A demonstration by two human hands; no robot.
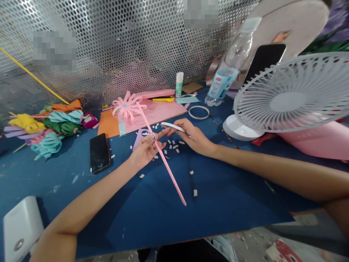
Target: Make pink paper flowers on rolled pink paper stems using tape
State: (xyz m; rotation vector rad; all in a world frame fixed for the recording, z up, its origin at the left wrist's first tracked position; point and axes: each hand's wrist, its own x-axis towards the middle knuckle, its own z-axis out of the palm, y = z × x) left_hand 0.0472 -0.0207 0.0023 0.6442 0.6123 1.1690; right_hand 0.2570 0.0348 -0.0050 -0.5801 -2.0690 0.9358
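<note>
Near the middle of the blue table, my left hand point(145, 150) is closed on a long thin pink paper strip point(171, 174), which slants from upper left to lower right. My right hand point(194, 137), just to the right, grips a roll of white tape point(173, 127) seen nearly edge-on. The fingertips of both hands are close together. A pink fringed paper flower point(127, 105) is behind the strip's upper end. Small white paper bits point(174, 147) are scattered beneath and around my hands. A purple piece point(138, 137) lies partly behind my left hand.
A dark phone point(100, 153) and bundled paper flowers point(54, 123) are at the left. Behind are pink sheets point(160, 111), a yellow cutter point(163, 99), a glue stick point(179, 84) and a ring point(199, 112). A bottle point(226, 72) and a fan point(289, 98) stand right.
</note>
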